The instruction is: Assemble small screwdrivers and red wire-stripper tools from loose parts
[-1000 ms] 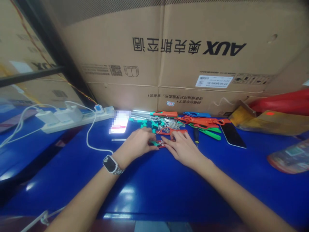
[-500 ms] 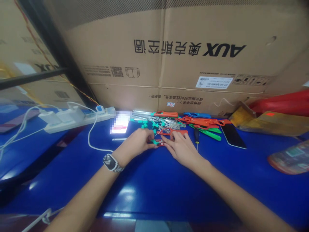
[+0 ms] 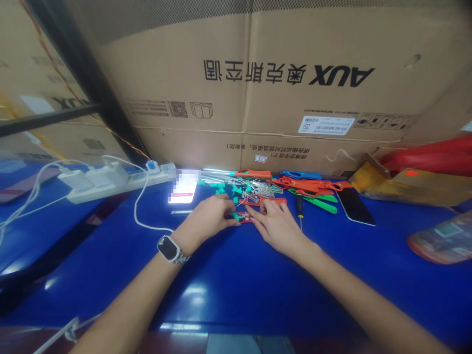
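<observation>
My left hand (image 3: 208,216), a watch on its wrist, is closed at the left end of a small orange-red lighter shell (image 3: 245,221) lying on the table. A green plastic part (image 3: 234,216) shows at its fingertips. My right hand (image 3: 278,223) grips the shell's right end, its index fingertip pressing near a small pale piece inside. The right end is hidden under those fingers. Just behind lies another orange shell (image 3: 275,200). Loose green parts (image 3: 221,189) and thin metal tubes (image 3: 217,176) are heaped beyond my hands.
Orange handles (image 3: 309,186), a blue one (image 3: 300,175) and green ones (image 3: 320,202) lie back right, near a screwdriver (image 3: 300,206) and a dark phone (image 3: 356,206). A lit phone (image 3: 184,189) and a power strip (image 3: 121,184) stand left. A large carton (image 3: 258,108) walls the back.
Both hands stay almost in place at the orange shell. The left wrist has turned slightly, and the view has shifted a little.
</observation>
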### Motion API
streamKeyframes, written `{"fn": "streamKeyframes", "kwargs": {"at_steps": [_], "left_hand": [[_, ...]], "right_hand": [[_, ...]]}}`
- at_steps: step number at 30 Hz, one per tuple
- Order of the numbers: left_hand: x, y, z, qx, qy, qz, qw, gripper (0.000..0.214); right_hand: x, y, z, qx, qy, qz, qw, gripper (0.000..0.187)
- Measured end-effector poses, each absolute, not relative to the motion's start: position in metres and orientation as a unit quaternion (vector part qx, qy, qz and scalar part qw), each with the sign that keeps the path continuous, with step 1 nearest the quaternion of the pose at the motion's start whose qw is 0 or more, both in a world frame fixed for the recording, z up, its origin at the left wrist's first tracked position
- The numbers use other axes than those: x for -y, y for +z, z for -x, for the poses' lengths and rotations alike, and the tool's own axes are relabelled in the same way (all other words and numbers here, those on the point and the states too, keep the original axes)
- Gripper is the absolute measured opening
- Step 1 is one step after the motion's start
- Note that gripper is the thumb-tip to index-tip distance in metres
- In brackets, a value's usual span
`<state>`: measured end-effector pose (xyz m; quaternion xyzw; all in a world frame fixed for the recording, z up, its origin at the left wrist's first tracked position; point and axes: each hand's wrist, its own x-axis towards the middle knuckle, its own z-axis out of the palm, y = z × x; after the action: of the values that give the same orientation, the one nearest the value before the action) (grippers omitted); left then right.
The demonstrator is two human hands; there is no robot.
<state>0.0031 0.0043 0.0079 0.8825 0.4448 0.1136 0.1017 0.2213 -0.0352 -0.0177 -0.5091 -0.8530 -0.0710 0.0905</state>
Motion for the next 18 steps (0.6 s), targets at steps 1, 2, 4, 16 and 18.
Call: {"fn": "streamKeyframes", "kwargs": {"at_steps": [1, 2, 4, 16, 18], "left_hand": [[-0.005, 0.007, -0.003, -0.449, 0.116, -0.88, 0.1, 0.025], [-0.005, 0.007, -0.003, -0.451, 0.117, -0.879, 0.098, 0.027], [-0.007, 0.006, -0.001, -0.449, 0.116, -0.88, 0.097, 0.029], [-0.001, 0.017, 0.006, -0.458, 0.104, -0.876, 0.108, 0.017], [-0.004, 0.017, 0.01, -0.449, 0.107, -0.878, 0.126, 0.013]], "right_hand": [[0.035, -0.018, -0.221, 0.853, -0.072, 0.509, 0.089, 0.042], [0.035, -0.018, -0.221, 0.853, -0.073, 0.509, 0.088, 0.042], [0.035, -0.018, -0.222, 0.854, -0.073, 0.508, 0.087, 0.043], [0.036, -0.018, -0.221, 0.846, -0.076, 0.522, 0.081, 0.042], [0.036, -0.019, -0.221, 0.845, -0.082, 0.522, 0.081, 0.041]]}}
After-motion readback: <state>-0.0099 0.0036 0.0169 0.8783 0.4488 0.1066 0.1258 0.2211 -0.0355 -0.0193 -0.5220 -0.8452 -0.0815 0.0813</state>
